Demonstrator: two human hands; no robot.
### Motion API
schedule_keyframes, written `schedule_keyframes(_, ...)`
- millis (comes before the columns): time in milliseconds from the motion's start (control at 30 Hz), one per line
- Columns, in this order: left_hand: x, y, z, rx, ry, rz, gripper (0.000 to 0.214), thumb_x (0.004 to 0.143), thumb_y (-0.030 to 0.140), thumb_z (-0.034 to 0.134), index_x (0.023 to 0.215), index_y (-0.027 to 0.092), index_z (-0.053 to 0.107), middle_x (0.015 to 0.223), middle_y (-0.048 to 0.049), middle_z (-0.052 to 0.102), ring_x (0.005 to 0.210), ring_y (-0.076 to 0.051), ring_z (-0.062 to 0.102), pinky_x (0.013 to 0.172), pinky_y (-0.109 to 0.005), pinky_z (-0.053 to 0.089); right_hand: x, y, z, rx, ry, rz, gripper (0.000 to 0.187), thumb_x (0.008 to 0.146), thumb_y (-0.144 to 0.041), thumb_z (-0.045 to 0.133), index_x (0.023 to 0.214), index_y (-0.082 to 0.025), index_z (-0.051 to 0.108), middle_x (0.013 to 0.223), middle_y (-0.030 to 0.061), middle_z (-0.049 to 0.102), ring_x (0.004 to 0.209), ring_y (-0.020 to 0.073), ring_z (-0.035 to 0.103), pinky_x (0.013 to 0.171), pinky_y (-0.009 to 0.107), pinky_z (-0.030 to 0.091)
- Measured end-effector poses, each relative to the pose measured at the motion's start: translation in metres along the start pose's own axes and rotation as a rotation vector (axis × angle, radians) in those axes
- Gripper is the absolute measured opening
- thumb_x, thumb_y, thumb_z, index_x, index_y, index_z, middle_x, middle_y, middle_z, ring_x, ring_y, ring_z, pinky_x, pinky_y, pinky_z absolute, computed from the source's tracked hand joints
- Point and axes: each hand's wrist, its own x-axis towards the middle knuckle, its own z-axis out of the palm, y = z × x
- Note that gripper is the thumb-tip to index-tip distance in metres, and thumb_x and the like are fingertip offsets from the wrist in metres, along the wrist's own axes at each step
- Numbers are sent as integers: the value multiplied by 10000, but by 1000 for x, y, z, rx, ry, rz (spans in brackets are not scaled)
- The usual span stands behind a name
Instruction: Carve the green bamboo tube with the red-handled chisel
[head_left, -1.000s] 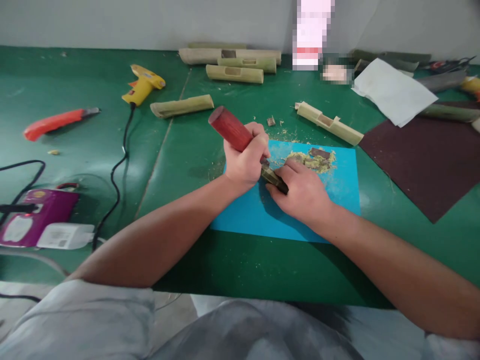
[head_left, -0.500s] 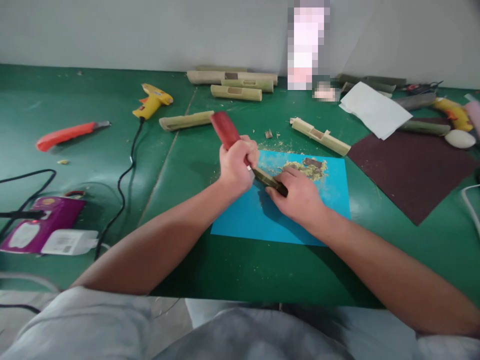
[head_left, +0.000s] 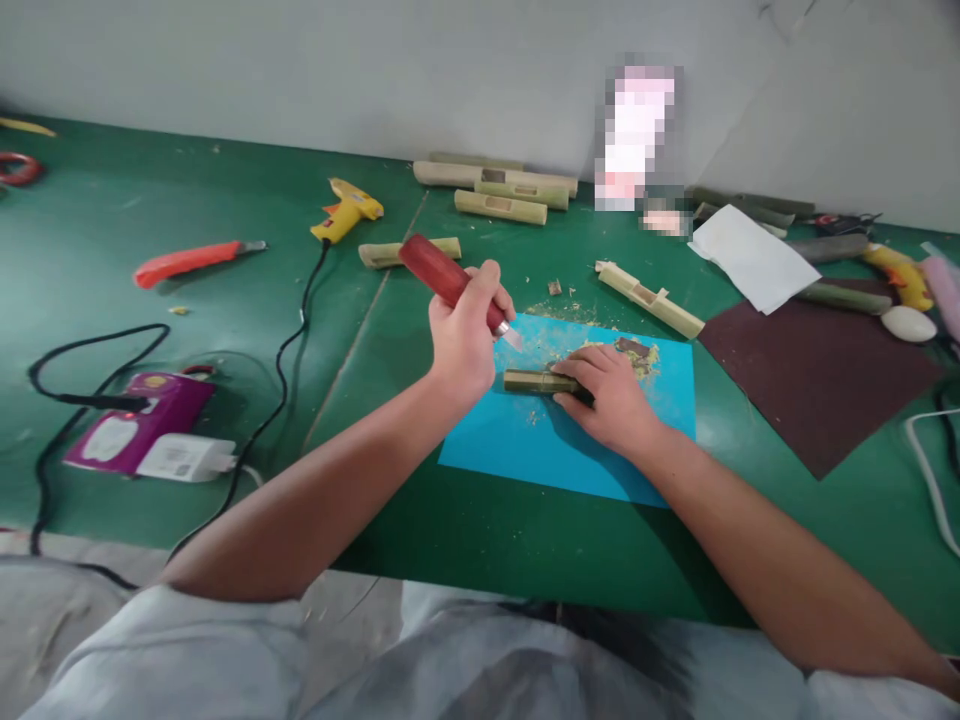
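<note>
My left hand (head_left: 469, 335) is closed round the red wooden handle of a carving knife (head_left: 437, 272). Its short metal blade points down to the right, just above a piece of bamboo (head_left: 536, 382) and apart from it. The bamboo lies on a blue sheet (head_left: 517, 450), its left end bare. Wrapped over its right end is my right hand (head_left: 604, 395), which hides that part. Shavings (head_left: 645, 357) and a small brown scrap are heaped behind my right hand.
Cut bamboo tubes (head_left: 501, 207) lie along the back, another (head_left: 651, 300) beyond the sheet. At left are a yellow glue gun (head_left: 345, 212), an orange utility knife (head_left: 191, 263) and a purple power strip (head_left: 142, 425) with cords. Brown sandpaper (head_left: 817, 390) and white paper (head_left: 754, 258) lie right.
The knife has lifted off the bamboo, and its blade now shows. The bamboo has turned from slanting to nearly level across the sheet. The camera view has shifted a little left.
</note>
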Motion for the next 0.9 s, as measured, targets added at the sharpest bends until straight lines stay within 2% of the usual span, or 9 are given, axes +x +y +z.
schedule_keyframes(133, -13, -1, -5, 22, -9, -17, 508, 867, 588, 727, 595, 201, 541, 611, -2, 550, 509, -91, 418, 466, -259, 336, -1, 1, -2, 46, -1, -43, 264, 951, -305, 660, 1193, -206, 696, 1178, 116, 710, 1116, 300, 603, 989, 489, 455)
schedule_keyframes(333, -26, -16, -14, -44, -142, 87, 489, 916, 586, 671, 628, 197, 595, 652, -16, 580, 561, -103, 494, 488, -243, 386, -1, 0, -4, 90, -22, -54, 242, 940, -284, 669, 1175, -229, 679, 1169, 104, 705, 1124, 289, 611, 986, 491, 463)
schedule_keyframes(467, -31, -20, -19, -41, -161, 147, 480, 889, 597, 704, 639, 201, 597, 659, -18, 584, 583, -117, 531, 500, -249, 421, -2, 1, -4, 97, -19, -56, 241, 937, -279, 677, 1177, -252, 668, 1186, 91, 704, 1154, 286, 609, 1014, 492, 457)
schedule_keyframes(633, -34, -26, -24, -16, -180, 248, 421, 898, 560, 703, 675, 215, 613, 658, -14, 571, 617, -140, 558, 555, -280, 466, -3, 1, -5, 101, -20, -70, 253, 932, -249, 684, 1183, -239, 657, 1200, 99, 703, 1153, 285, 611, 1017, 493, 465)
schedule_keyframes(767, -35, -28, -27, 25, -252, 368, 339, 943, 474, 657, 718, 223, 624, 683, -22, 592, 646, -151, 575, 586, -303, 466, -3, 0, -5, 103, -17, -61, 264, 922, -224, 678, 1184, -242, 653, 1194, 96, 702, 1144, 284, 615, 1005, 493, 475)
schedule_keyframes(900, -37, -26, -31, 126, -299, 405, 260, 914, 416, 687, 744, 230, 623, 719, -24, 629, 671, -166, 606, 619, -327, 501, -3, -1, -4, 121, -18, -13, 241, 931, -269, 672, 1172, -266, 665, 1165, 78, 710, 1128, 280, 627, 997, 490, 491)
